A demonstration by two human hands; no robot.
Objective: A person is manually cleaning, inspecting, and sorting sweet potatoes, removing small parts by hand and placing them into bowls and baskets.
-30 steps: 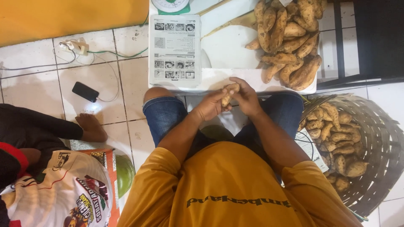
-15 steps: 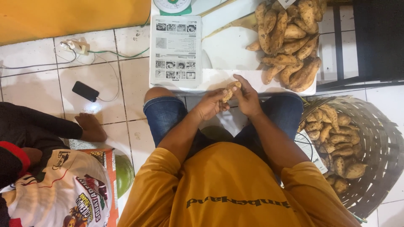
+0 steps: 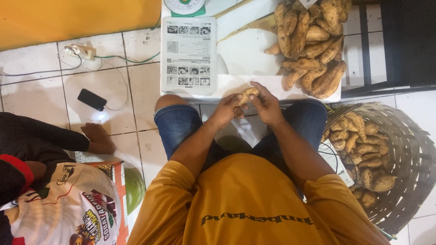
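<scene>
A single sweet potato (image 3: 247, 96) is pinched between the left hand (image 3: 225, 110) and right hand (image 3: 267, 105). Beyond the hands, a heap of sweet potatoes (image 3: 311, 43) is already laid out; right of them, the woven basket (image 3: 408, 149) is still partly filled.

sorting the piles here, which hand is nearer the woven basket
Right. The right hand is on the basket's side; the left hand is farther, beyond the sweet potato both hold.
</scene>
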